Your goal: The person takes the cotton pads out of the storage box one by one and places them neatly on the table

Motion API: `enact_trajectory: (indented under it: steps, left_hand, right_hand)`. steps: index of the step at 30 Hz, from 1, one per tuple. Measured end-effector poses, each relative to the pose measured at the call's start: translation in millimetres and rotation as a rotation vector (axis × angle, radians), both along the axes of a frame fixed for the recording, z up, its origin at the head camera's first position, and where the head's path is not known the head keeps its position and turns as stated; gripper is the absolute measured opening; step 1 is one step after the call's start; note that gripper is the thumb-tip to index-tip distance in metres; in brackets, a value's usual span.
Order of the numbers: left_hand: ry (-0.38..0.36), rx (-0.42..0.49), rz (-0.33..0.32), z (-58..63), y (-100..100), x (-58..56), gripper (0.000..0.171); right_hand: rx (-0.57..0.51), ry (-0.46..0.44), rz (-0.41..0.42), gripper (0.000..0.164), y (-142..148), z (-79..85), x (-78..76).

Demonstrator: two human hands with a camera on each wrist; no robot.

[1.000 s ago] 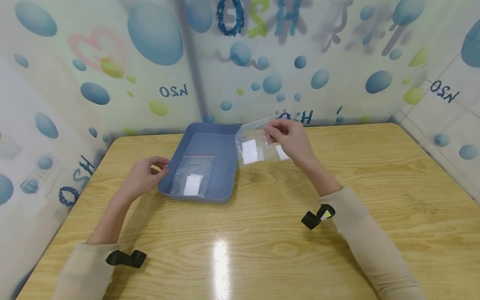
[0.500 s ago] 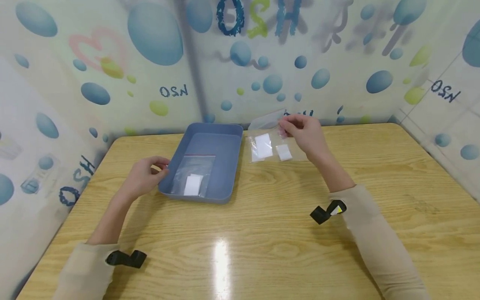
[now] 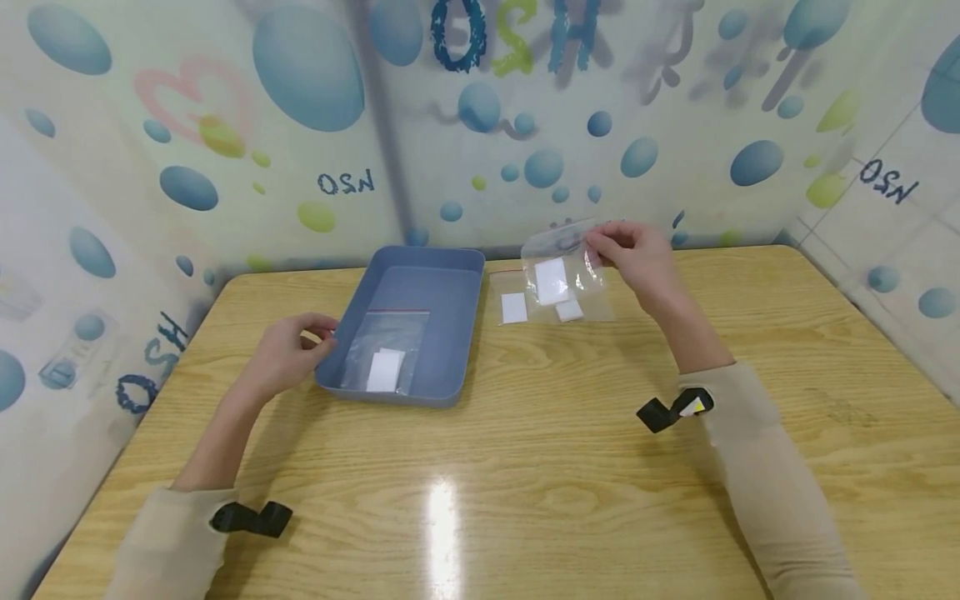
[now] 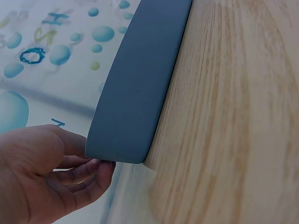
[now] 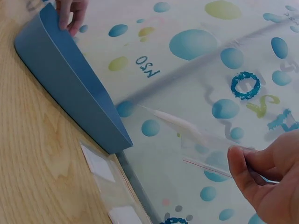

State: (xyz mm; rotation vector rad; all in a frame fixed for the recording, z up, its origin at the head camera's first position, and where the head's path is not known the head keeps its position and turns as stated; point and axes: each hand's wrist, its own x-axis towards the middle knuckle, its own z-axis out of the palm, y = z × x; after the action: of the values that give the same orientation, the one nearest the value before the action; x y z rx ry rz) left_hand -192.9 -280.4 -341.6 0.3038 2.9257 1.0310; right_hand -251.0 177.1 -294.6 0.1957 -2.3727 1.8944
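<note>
At the left, my left hand [image 3: 291, 353] pinches the rim of a blue-grey plastic tray [image 3: 453, 333] near its front left corner. Inside the tray lies a clear zip bag [image 3: 408, 329] with white squares in it. My right hand [image 3: 639, 260] holds up another clear zip bag [image 3: 536, 246] by its edge, between thumb and fingertips; a white square shows in it. Behind and below it, flat clear bagging with white squares [image 3: 513, 308] lies on the table; the right wrist view shows two white pieces [image 5: 99, 165] there. Whether it is one bag or two, I cannot tell.
The wooden table [image 3: 360, 483] reaches back to a wall [image 3: 480, 150] patterned with blue and green drops. The tray stands near the table's back edge. A black strap device [image 3: 251, 518] is on each sleeve.
My right hand has moved right with its zip bag, away from the tray, uncovering the white squares on the table. My left hand and the tray have stayed put.
</note>
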Motion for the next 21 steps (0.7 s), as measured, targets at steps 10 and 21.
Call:
enact_trajectory:
  steps: [10,21]
  left_hand:
    - [-0.001,0.000,0.002,1.0,0.7,0.1,0.032]
    - [-0.003,0.000,0.008,0.4,1.2,-0.6,0.032]
  right_hand:
    - [-0.015,-0.090,-0.049,0.040,19.4,4.2,-4.4]
    - [-0.095,-0.127,-0.065,0.040,34.8,4.3,-7.4]
